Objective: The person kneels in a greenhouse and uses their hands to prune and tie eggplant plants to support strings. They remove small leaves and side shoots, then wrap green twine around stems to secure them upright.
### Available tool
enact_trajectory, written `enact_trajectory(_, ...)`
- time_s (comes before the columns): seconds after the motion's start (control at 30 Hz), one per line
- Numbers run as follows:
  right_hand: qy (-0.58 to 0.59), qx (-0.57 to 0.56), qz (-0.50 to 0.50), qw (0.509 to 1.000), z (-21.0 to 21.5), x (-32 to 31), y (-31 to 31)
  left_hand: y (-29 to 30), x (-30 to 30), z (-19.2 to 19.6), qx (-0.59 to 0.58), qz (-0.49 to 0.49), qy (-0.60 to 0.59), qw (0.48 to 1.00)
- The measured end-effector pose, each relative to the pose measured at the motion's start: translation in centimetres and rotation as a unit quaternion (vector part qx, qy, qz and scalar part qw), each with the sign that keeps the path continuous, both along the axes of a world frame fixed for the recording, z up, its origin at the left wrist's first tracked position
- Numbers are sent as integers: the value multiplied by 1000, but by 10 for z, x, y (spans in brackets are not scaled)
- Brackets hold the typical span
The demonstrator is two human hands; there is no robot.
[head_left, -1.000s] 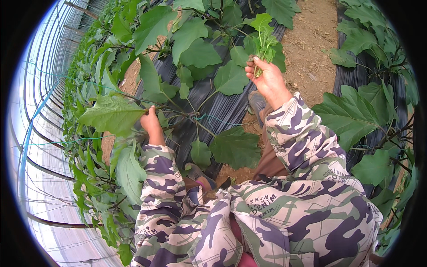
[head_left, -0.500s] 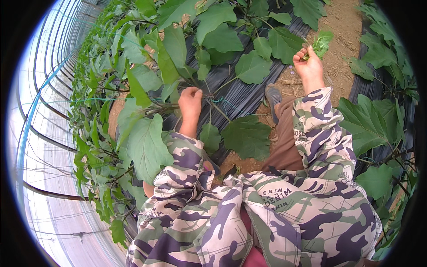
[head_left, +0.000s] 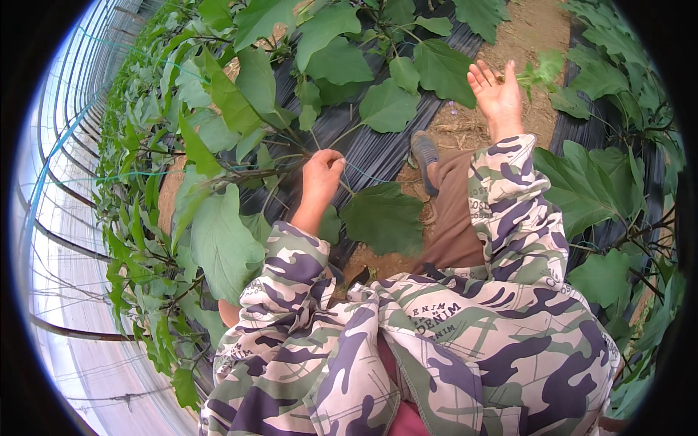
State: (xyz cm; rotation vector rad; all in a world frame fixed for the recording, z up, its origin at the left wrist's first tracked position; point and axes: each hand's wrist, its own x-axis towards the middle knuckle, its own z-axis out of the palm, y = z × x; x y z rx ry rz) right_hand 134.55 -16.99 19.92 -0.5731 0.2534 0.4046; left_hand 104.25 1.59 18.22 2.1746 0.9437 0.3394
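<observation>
We are counting two hands, one blurred green sprig (head_left: 544, 71) and two strips of black plastic film (head_left: 387, 147); between their edges a soil path (head_left: 534, 43) is giving room near the right hand (head_left: 500, 100). We are keeping that hand spread palm-up, the sprig lying just beyond its thumb, contact unclear. We are pressing the left hand's (head_left: 322, 176) fingers together beside a plant stem (head_left: 267, 173), any held thing being hidden.

Camo jkt (head_left: 509, 349); brn trousers (head_left: 454, 211)
</observation>
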Motion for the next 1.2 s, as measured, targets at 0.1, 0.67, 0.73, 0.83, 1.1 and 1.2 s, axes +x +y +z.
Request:
enact_trajectory(0.1,2,-53,253,966,-6,-34,15,25,-30,-13,-68,88,-10,994)
enact_trajectory(0.67,-616,-380,273,634,-27,-219,225,74,-42,8,190,151,-215,946)
enact_trajectory(0.73,-656,-376,282,591,-35,-225,237,61,-41,10,211,112,-184,953)
enact_trajectory(0.83,-698,-319,169,618,-45,-229,237,43,-43,17,268,89,-147,948)
enact_trajectory(1.1,-392,-223,360,817,-40,-230,233,89,-45,32,171,205,-223,937)
enact_trajectory(1.2,-374,-189,376,827,-39,-233,233,114,-27,38,162,199,-208,944)
